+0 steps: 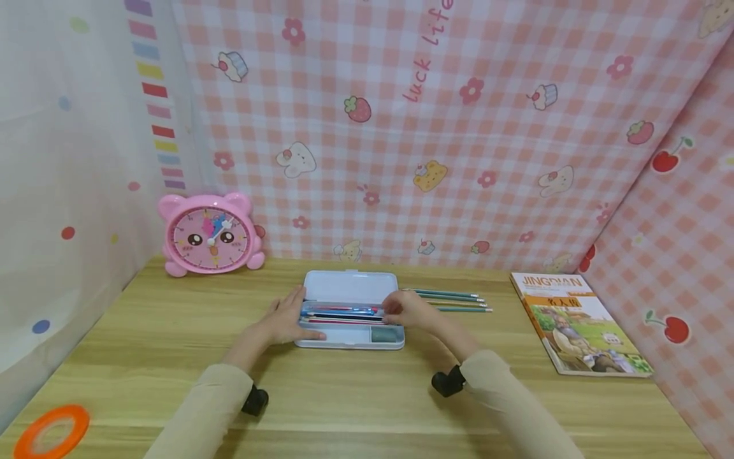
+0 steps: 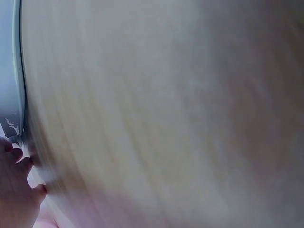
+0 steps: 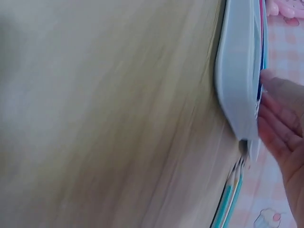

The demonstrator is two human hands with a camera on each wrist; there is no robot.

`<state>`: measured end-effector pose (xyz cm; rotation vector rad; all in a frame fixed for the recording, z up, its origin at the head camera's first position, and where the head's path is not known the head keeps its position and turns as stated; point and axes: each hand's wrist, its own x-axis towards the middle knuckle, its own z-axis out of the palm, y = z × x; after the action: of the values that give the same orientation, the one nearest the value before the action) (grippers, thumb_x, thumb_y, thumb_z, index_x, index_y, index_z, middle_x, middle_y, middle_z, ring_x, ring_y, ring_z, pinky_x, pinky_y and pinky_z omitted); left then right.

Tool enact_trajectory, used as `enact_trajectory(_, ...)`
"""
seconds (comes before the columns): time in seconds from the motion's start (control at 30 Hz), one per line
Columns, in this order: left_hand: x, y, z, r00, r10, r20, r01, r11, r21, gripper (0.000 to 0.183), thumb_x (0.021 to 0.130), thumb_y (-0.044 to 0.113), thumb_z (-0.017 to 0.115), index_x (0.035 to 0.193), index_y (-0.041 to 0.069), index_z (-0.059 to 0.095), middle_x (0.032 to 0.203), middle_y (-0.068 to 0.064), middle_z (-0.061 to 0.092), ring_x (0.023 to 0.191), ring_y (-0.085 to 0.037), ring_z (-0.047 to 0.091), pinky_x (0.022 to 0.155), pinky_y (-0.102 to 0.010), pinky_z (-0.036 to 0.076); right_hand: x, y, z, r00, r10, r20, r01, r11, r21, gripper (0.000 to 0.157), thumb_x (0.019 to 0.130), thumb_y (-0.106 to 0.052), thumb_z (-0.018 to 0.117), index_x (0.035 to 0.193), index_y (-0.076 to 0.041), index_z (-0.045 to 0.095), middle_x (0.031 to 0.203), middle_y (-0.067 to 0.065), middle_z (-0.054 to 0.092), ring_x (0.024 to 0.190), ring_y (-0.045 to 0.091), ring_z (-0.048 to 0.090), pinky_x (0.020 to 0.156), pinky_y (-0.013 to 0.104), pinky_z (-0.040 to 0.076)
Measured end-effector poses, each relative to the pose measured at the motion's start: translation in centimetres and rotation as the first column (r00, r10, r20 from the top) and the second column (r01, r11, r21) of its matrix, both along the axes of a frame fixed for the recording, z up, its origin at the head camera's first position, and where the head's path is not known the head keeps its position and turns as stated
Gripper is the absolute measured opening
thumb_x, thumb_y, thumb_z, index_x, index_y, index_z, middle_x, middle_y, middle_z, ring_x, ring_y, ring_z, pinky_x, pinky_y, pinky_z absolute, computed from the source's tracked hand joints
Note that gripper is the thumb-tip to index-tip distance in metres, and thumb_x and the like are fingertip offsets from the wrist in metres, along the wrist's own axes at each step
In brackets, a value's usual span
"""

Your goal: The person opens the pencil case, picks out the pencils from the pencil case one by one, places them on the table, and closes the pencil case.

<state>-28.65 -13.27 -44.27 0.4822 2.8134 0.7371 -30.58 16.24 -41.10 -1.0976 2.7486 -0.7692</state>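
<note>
A white pencil case [image 1: 344, 340] lies with its lid [image 1: 351, 285] raised at the back. Several pens and pencils [image 1: 338, 312] lie lengthwise inside it, and a grey-green block [image 1: 383, 334] fills its front right compartment. My left hand [image 1: 282, 320] rests on the case's left end, thumb stretched over the front part. At the other end, my right hand [image 1: 414, 311] pinches the end of a pencil between thumb and curled fingers. The right wrist view shows that thumb [image 3: 280, 88] against a dark pencil at the rim; the fingers partly hide its end.
Several green pencils [image 1: 453, 295] lie right of the case, partly behind my right hand. A magazine [image 1: 579, 325] lies farther right. The pink clock [image 1: 212, 236] stands back left, and an orange ring [image 1: 53, 432] lies front left. A checked cloth [image 1: 390, 210] hangs behind the table.
</note>
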Motion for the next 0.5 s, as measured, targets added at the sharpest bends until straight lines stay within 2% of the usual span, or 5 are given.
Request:
enact_trajectory(0.17,-0.02,0.13,-0.14,1.0,-0.003,-0.002,0.003,1.0,0.005,0.119,0.068,0.063,0.067,0.144,-0.005,0.006,0.152,-0.024,0.008,0.141,-0.037,0.009,0.112,-0.058,0.005,-0.16,-0.65,0.11,0.999,0.046,0.017,-0.047,0.995,0.088,0.013,0.084,-0.005,0.063,0.093,0.003,0.069,0.088,0.012,0.07,0.077,0.011,0.061,0.069,0.019,0.052)
enact_trajectory(0.33,0.0,0.15,-0.13,1.0,0.002,-0.003,-0.002,1.0,0.007,0.119,0.068,0.062,0.067,0.144,-0.005,0.006,0.152,-0.024,0.008,0.141,-0.036,0.009,0.112,-0.058,0.005,-0.24,-0.9,-0.03,0.998,0.066,-0.008,-0.065,0.992,0.105,0.012,0.084,-0.004,0.062,0.091,0.003,0.07,0.087,0.012,0.07,0.075,0.01,0.061,0.066,0.017,0.051)
enact_trajectory(0.5,0.03,0.08,-0.03,1.0,0.01,-0.008,-0.01,1.0,0.004,0.117,0.069,0.059,0.068,0.144,-0.007,0.007,0.151,-0.026,0.011,0.14,-0.038,0.011,0.112,-0.058,0.006,-0.13,-1.17,-0.1,0.999,0.034,0.013,-0.035,0.994,0.105,0.012,0.084,-0.003,0.061,0.09,0.002,0.069,0.086,0.011,0.069,0.074,0.009,0.059,0.066,0.016,0.05)
